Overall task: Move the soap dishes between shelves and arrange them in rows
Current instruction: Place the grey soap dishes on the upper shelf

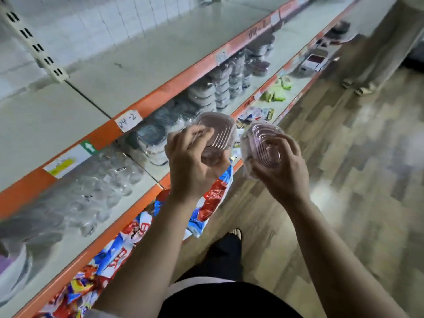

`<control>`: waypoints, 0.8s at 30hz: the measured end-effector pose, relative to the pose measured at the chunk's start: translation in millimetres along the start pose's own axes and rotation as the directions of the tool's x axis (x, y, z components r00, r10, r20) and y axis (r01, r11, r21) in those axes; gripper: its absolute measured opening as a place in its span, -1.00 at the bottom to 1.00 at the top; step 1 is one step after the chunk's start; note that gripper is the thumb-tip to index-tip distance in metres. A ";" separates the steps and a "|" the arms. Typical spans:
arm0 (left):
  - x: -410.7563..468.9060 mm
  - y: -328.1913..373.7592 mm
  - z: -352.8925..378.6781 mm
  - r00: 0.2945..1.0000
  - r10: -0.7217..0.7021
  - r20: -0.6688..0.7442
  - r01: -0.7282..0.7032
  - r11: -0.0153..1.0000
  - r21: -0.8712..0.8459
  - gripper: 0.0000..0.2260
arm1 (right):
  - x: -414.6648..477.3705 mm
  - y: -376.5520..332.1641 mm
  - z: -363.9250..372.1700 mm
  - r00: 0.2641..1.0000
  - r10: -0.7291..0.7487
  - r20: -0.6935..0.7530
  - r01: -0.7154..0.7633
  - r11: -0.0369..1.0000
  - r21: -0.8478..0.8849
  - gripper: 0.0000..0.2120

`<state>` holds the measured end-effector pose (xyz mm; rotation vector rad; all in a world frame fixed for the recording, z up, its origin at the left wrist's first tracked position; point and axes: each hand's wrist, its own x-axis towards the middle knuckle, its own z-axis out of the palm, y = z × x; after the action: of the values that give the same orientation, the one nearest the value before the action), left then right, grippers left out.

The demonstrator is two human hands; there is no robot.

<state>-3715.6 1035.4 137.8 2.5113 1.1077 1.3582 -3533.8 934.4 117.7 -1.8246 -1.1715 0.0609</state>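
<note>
1. At the left end of the middle shelf (289, 40), clear glass jars (107, 180) crowd behind its orange front edge.
2. Below them, bright snack packets (119, 246) spill along the lower shelf's front edge.
3. A handwritten label (128, 120) reading "04-2" sticks to the front edge of the top shelf (160, 53).
4. Stacked soap dishes (206, 92) in clear wrap run toward the middle shelf's far end.
5. The left hand (188, 166) grips a pink soap dish (218, 134), fingers curled over its near rim, in the air just off the middle shelf's front edge.
6. The right hand (282, 171) clasps a ribbed pink soap dish (261, 143), tilted, just beside the first, with a narrow gap showing.
7. Wood-pattern floor (355, 180) lies to the right.
</note>
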 end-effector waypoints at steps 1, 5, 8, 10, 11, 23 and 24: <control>8.5 1.9 16.3 1.000 0.006 0.008 -0.005 1.000 -0.008 -0.57 | 10.7 12.4 -2.6 1.000 0.014 0.002 -0.014 1.000 -0.011 -0.53; 51.8 12.9 85.2 0.999 -0.001 0.043 0.003 0.999 -0.044 -0.61 | 71.4 58.6 -18.2 0.999 0.042 0.003 -0.042 0.997 -0.060 -0.55; 89.9 23.5 132.5 0.997 0.001 0.083 0.005 0.997 -0.079 -0.61 | 122.7 89.4 -36.3 0.998 0.058 0.007 -0.057 0.994 -0.090 -0.52; 117.0 31.6 163.3 0.996 0.028 0.090 -0.019 0.995 -0.100 -0.61 | 156.0 109.4 -46.6 0.996 0.076 -0.036 -0.079 0.992 -0.096 -0.49; 130.3 35.9 178.0 0.996 0.032 0.089 -0.022 0.994 -0.108 -0.61 | 170.7 119.5 -51.2 0.994 0.089 -0.060 -0.095 0.991 -0.097 -0.49; 226.3 83.2 341.3 1.000 -0.014 0.025 0.013 0.999 0.029 -0.59 | 322.9 259.3 -90.0 0.995 0.089 0.049 -0.085 0.993 -0.082 -0.51; 232.0 89.2 354.2 0.999 -0.034 0.006 0.034 0.998 0.048 -0.59 | 339.6 272.1 -95.9 0.995 0.070 0.075 -0.063 0.994 -0.084 -0.53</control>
<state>-3318.2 1205.9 120.0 2.5160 1.1897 1.3296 -3116.3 1089.9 115.0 -1.9483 -1.1819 0.1247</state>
